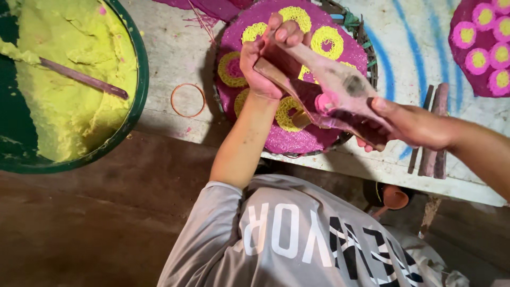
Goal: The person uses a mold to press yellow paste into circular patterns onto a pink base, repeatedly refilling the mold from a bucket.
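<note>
I'm gripping the wooden press (324, 87) with left hand (268, 58) and right hand (409, 125); dough may be smearing the yellow ring (287, 114) at six o'clock.

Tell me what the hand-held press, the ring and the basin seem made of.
Press: likely wood, worn matte, stained pink, with a dark smudge. Ring: thin orange-brown hoop, maybe rubber or plastic; unclear. Basin: probably plastic, smooth dark-green rim, holding yellow paste.

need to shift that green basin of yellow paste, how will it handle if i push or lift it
The green basin is heaped with thick yellow paste, so it is probably heavy and would slide stiffly. The paste holds peaks, so it should hardly slosh. The stick lying in it looks loose and might shift.
</note>
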